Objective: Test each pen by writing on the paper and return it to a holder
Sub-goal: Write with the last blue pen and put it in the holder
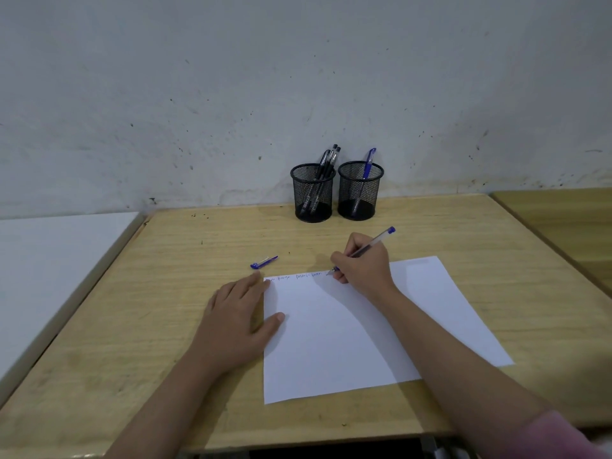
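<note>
My right hand (362, 261) grips a blue pen (374, 243), whose tip touches the top edge of the white paper (347, 336) just right of a short line of handwriting. My left hand (236, 318) lies flat, fingers spread, pressing the paper's left edge, thumb on the sheet. The pen's blue cap (264, 262) lies on the desk above my left hand. Two black mesh holders stand at the back by the wall: the left holder (313, 197) has three black pens, the right holder (360, 193) has one blue pen (367, 170).
The wooden desk (132, 309) meets a stained white wall at the back. A white surface (49, 260) adjoins the desk on the left, and another wooden desk (569, 220) stands to the right across a narrow gap.
</note>
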`<state>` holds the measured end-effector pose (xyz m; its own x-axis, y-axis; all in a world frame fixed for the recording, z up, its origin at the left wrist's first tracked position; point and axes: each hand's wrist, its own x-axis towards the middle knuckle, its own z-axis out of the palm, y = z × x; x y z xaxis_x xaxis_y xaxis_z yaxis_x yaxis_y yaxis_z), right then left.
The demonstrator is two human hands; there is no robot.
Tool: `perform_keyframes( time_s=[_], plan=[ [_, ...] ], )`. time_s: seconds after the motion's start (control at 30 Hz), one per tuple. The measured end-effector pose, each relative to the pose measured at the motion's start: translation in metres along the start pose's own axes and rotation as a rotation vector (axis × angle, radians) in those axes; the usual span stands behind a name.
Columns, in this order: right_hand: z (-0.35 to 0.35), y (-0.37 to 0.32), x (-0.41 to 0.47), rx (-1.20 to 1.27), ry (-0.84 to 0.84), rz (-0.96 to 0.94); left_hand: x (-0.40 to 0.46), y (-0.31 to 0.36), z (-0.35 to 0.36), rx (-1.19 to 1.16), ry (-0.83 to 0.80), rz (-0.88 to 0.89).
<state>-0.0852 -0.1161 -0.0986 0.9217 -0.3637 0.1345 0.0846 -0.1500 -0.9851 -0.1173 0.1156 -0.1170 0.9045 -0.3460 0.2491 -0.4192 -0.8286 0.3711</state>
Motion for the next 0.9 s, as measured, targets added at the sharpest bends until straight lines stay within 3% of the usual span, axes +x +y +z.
perform_keyframes(
  time_s=[0.9],
  plan=[
    [-0.001,0.0026,0.001,0.012,0.071,0.012,0.0003,-0.0005,-0.0004,0.004,-0.016,-0.009]
  ],
)
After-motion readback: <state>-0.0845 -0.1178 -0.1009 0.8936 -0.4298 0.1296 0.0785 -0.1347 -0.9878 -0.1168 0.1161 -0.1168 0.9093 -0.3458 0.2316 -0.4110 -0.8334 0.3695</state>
